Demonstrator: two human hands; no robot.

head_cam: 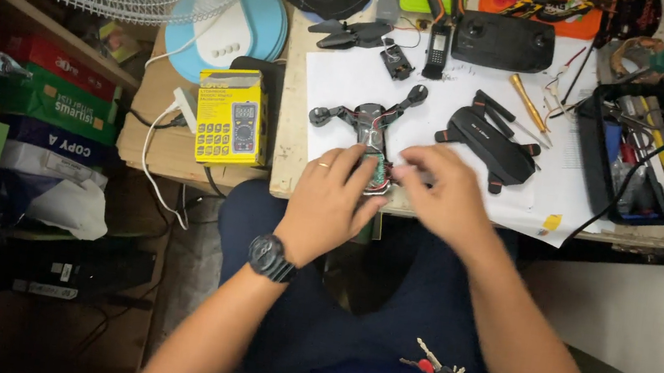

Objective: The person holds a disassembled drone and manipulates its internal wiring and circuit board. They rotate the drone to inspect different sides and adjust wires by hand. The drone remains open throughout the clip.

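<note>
Head view: left hand [328, 203] and right hand [442, 193] pinch drone frame [371, 125] on paper-covered workbench [346, 74]

Bare forearms here — chunky black wristwatch [271, 257] and a thin ring [324, 164] on the left hand [331, 203], dark navy clothes [382, 328], right hand [445, 194] plain.

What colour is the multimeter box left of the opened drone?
Bright yellow, with a dark picture of the meter on it: the multimeter box, clearest in the head view.
</note>
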